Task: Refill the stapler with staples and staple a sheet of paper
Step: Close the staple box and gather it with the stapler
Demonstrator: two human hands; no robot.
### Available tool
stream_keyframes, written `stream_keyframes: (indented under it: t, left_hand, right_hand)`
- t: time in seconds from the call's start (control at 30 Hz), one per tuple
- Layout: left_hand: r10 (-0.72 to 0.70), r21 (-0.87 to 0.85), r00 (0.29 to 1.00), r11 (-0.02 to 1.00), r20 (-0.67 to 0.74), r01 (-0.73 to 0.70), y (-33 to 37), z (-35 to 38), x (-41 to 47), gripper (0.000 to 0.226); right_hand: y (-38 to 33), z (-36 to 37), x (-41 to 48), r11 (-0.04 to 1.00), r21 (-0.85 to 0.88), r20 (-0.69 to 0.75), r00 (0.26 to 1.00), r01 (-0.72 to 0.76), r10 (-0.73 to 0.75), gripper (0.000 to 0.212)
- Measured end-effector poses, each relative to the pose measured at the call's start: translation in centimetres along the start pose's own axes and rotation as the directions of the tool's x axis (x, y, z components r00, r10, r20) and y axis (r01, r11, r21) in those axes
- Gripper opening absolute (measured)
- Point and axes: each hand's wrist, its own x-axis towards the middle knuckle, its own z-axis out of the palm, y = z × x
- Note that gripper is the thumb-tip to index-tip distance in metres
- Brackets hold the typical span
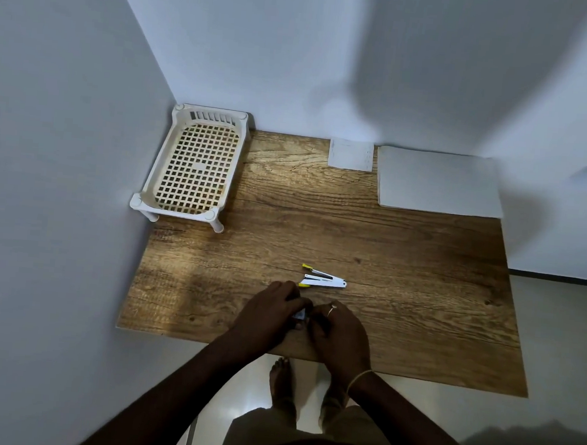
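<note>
Stapler point(322, 280) lies open mid-frame while left hand point(273, 309) and right hand point(338, 327) together pinch a small box point(300, 315); best slide staples out gently.

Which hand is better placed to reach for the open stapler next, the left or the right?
Probably the left hand: its knuckles lie beside the yellow end of the stapler. The right hand sits slightly farther back. Both hold a small box.
</note>
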Motion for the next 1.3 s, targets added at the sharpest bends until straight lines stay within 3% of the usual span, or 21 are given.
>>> stream_keyframes:
  t: [0.37,0.83,1.0,1.17,1.3]
  left_hand:
    - [-0.009,0.075,0.999,0.997,0.051,0.005,0.8,-0.4,0.3,0.033]
    - [0.013,0.095,0.998,0.995,0.063,-0.019,1.1,-0.7,0.4,0.033]
    - [-0.003,0.042,0.999,0.999,0.038,0.001,0.6,0.1,0.3,0.046]
    - [-0.042,-0.039,0.999,0.998,0.014,0.042,0.6,0.6,-0.2,0.067]
    - [-0.094,-0.085,0.996,0.992,-0.005,0.093,0.5,0.9,-0.3,0.066]
  right_hand:
    - [-0.1,0.4,-1.0,0.999,-0.038,-0.018,0.999,-0.031,0.031,0.01]
    - [-0.2,0.1,-0.1,0.984,0.1,0.074,0.987,-0.15,0.144,0.013]
    - [0.0,-0.1,-0.4,0.877,0.395,-0.025,0.951,-0.274,0.308,0.018]
    - [0.4,-0.3,0.3,0.836,0.417,0.088,0.931,-0.358,0.355,0.016]
    - [0.5,-0.4,1.0,0.732,0.534,0.19,0.904,-0.422,0.382,0.013]
